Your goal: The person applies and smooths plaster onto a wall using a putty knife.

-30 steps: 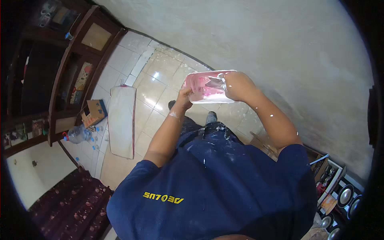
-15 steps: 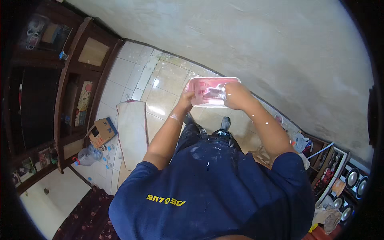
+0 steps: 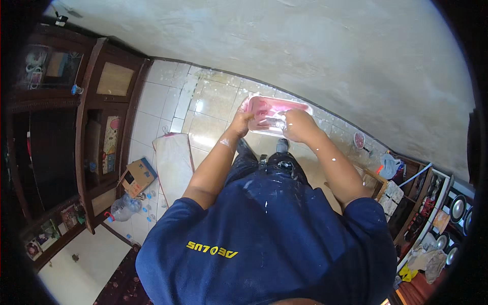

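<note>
A rectangular pink plastic tray [image 3: 262, 105], smeared white inside, is held out in front of my body above the floor. My left hand [image 3: 243, 118] grips its left end, thumb over the rim. My right hand [image 3: 298, 123] is closed on a metal scraper [image 3: 276, 122] whose blade lies inside the tray, toward the near side. Both forearms and my dark blue shirt carry white spots.
A plastered wall [image 3: 330, 46] runs along the far side. A wooden cabinet [image 3: 97, 71] stands left. A pale mat [image 3: 172, 162], cardboard box [image 3: 140, 177] and water jug [image 3: 122, 207] are on the tiled floor [image 3: 211, 99]. Loudspeakers [image 3: 457, 208] and cluttered shelves stand at lower right.
The tray and both hands have shifted slightly right. The scraper in my right hand has moved lower within the tray. The view has turned, bringing more wall and right-side clutter into sight.
</note>
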The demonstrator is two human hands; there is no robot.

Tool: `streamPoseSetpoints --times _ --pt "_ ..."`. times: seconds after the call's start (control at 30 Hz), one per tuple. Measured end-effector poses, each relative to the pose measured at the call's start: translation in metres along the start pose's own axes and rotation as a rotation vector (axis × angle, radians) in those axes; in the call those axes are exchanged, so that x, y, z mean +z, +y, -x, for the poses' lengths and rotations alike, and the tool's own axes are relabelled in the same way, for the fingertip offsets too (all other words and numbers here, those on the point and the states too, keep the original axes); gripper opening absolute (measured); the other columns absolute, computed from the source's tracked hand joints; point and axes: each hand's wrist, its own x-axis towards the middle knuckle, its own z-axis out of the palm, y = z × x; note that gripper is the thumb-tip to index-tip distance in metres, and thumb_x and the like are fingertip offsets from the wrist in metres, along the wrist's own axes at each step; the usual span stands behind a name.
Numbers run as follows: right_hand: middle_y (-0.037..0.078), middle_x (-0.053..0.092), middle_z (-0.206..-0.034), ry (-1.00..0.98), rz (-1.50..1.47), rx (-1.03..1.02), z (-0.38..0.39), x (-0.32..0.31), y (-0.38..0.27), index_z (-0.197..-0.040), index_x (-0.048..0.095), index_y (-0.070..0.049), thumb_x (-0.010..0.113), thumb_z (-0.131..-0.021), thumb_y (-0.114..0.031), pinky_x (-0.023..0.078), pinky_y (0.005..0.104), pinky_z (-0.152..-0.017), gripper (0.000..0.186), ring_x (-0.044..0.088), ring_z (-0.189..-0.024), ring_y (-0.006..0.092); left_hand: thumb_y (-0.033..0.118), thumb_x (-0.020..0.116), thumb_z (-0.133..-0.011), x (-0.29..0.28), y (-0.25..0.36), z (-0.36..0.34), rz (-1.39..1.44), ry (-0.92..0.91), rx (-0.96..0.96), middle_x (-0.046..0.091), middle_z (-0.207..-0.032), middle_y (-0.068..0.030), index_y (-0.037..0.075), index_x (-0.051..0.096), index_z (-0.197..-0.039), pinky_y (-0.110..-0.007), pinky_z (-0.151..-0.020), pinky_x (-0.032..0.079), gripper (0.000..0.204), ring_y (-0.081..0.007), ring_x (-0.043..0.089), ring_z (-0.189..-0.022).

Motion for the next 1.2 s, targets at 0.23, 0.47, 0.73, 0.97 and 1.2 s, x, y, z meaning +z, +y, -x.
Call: streamPoseSetpoints --times 0.23,0.47,0.73,0.97,1.2 --pt "0.001 0.062 -0.093 0.413 -1.367 0.155 0.002 0.020 0.098 -0.101 0.058 0.002 0.058 -0.082 -0.008 0.048 0.0269 -0.071 0.021 0.058 -0.081 0.0145 0.004 0.043 -0.067 -0.010 -0.018 0.002 -0.013 0.187 0.024 0.054 -0.113 -0.0170 0.001 0.041 -0.124 -0.045 -0.090 0.046 0.056 -0.0323 0.055 -0.102" --pt "0.001 0.061 -0.089 0.176 -2.160 0.274 -0.019 0.038 0.105 -0.099 0.060 -0.006 0.060 -0.083 -0.010 0.049 0.0255 -0.068 0.017 0.060 -0.079 0.0128 0.007 0.044 -0.065 -0.009 -0.015 0.013 0.033 0.406 0.003 0.056 -0.103 -0.0187 -0.006 0.045 -0.116 -0.045 -0.091 0.044 0.053 -0.0334 0.056 -0.099" --pt "0.003 0.059 -0.082 0.299 -2.246 0.416 -0.053 0.094 0.077 -0.093 0.056 -0.007 0.055 -0.082 -0.003 0.051 0.0299 -0.065 0.012 0.060 -0.075 0.0166 0.009 0.043 -0.067 -0.098 0.003 -0.001 0.093 0.374 -0.061 0.056 -0.105 -0.0191 -0.006 0.046 -0.114 -0.046 -0.091 0.044 0.050 -0.0354 0.056 -0.098" --pt "0.006 0.058 -0.087 0.305 -2.474 0.248 -0.118 0.109 -0.031 -0.094 0.054 -0.010 0.054 -0.085 -0.010 0.050 0.0356 -0.068 0.008 0.058 -0.080 0.0202 0.004 0.045 -0.069 -0.217 0.090 -0.008 -0.061 0.414 -0.124 0.056 -0.093 -0.0133 -0.004 0.052 -0.104 -0.037 -0.079 0.048 0.036 -0.0262 0.057 -0.086" --pt "0.005 0.058 -0.090 0.256 -2.670 0.143 -0.167 0.137 -0.055 -0.094 0.055 -0.011 0.053 -0.086 -0.011 0.050 0.0327 -0.065 0.008 0.058 -0.082 0.0190 0.003 0.043 -0.070 -0.216 0.167 0.014 -0.138 0.441 -0.049 0.055 -0.107 -0.0162 -0.005 0.044 -0.118 -0.039 -0.091 0.045 0.049 -0.0300 0.056 -0.099"
